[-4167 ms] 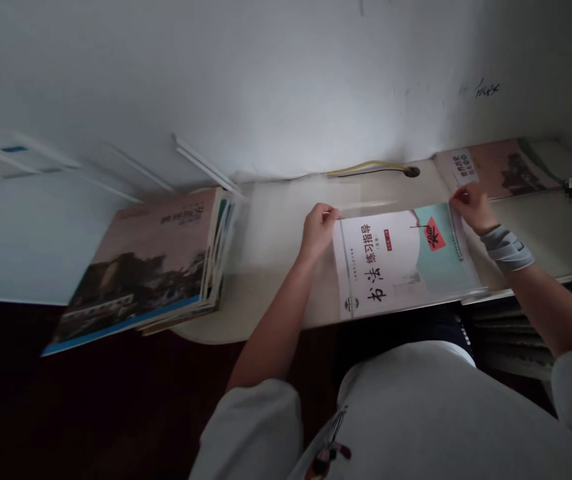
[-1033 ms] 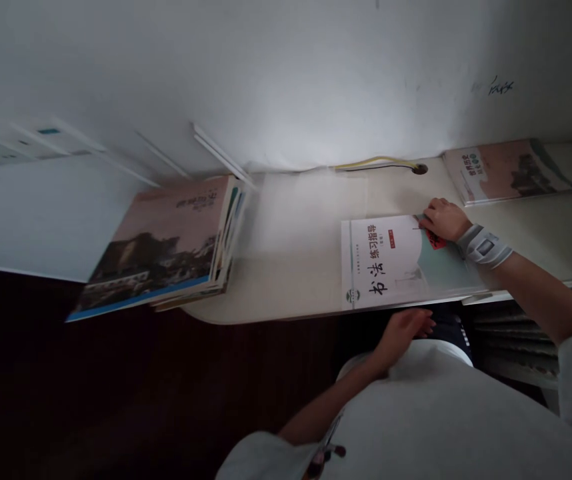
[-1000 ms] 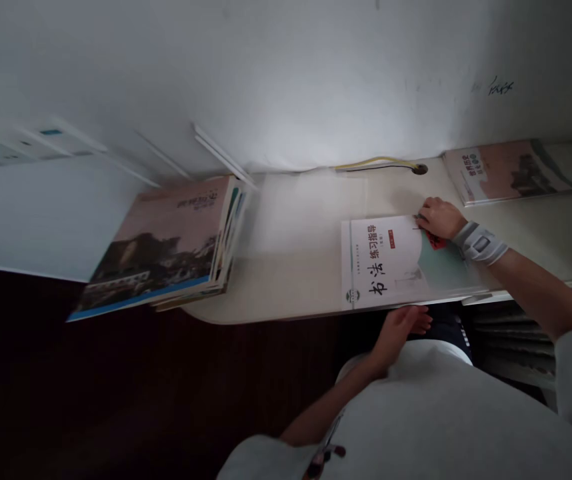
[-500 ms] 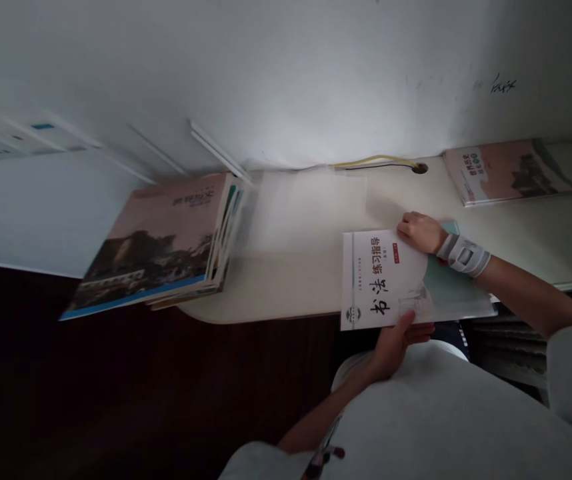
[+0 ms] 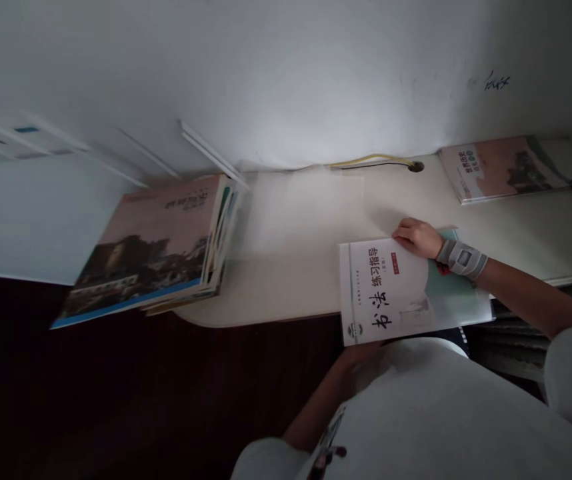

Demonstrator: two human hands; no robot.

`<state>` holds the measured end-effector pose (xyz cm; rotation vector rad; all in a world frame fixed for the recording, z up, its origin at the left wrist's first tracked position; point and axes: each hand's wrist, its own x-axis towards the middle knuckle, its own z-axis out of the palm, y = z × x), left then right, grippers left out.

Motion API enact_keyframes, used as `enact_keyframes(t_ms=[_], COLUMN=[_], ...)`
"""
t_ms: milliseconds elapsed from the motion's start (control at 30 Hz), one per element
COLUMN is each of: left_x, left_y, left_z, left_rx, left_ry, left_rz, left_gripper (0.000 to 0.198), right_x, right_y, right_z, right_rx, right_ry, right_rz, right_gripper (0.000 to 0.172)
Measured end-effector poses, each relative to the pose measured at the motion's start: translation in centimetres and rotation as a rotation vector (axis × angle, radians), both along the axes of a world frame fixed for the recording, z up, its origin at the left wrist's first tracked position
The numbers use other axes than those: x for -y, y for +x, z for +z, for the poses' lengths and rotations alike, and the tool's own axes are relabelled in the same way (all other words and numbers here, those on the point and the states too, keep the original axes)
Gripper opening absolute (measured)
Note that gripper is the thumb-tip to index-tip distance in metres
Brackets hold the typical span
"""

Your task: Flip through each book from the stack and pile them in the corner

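White, teal-tinted calligraphy workbook (image 5: pixel 381 293), glossy and black-titled.

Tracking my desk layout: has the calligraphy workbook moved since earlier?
Yes. The calligraphy workbook has shifted toward the person, farther from the desk's cable hole, and now overhangs the front edge.

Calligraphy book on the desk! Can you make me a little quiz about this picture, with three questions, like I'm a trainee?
1. True or false: the right hand rests on the calligraphy book.
2. Fill in the blank: the stack of books lies to the ____ of the calligraphy book.
3. What is on the right wrist? A) a watch, B) a wrist brace, C) a rubber band.

Key: 1 true; 2 left; 3 B.
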<state>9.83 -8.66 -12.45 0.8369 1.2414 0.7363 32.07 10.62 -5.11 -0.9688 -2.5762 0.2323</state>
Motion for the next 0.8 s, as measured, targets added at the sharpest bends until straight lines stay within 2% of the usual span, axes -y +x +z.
enact_keyframes(t_ms=[100, 167, 200, 267, 367, 467, 533, 667, 800], left_x=[0.2, 0.5, 0.5, 0.6, 0.2, -0.3, -0.6, -2.0, -5.3], left_y=[-3.3, -4.8, -5.1, -4.8, -3.0, -1.7, -1.6, -2.0, -1.0], left_z=[1.1, 2.5, 3.2, 4.6, 6.2, 7.2, 7.7, 8.6, 10.1], left_rx=[0.213, 0.383, 0.416, 0.368, 0.261, 0.185, 0.115, 0.011, 0.073], left_ry=[-0.089, -0.159, -0.174, -0.171, -0.17, -0.102, 0.012, 0.218, 0.321], left_rz=[0.094, 0.122, 0.139, 0.214, 0.373, 0.465, 0.476, 0.425, 0.402], left_gripper=[0.067, 0.076, 0.075, 0.062, 0.042, 0.037, 0.038, 0.038, 0.042], right_x=[0.3, 0.9, 1.4, 2.5, 4.0, 4.8, 5.2, 7.3, 11.9], right_y=[0.0, -0.2, -0.3, -0.6, -1.0, -0.3, 1.0, 5.7, 10.0], right_z=[0.0, 0.1, 0.2, 0.4, 0.8, 1.4, 1.8, 2.1, 0.7], right_rx=[-0.017, -0.022, -0.022, -0.013, 0.009, -0.002, -0.075, -0.284, -0.486], right_ry=[-0.021, -0.043, -0.054, -0.079, -0.115, -0.152, -0.128, -0.01, -0.113], right_rz=[0.038, 0.07, 0.082, 0.095, 0.102, 0.092, -0.022, -0.434, -0.703], right_gripper=[0.026, 0.026, 0.026, 0.026, 0.026, 0.026, 0.025, 0.044, 0.059])
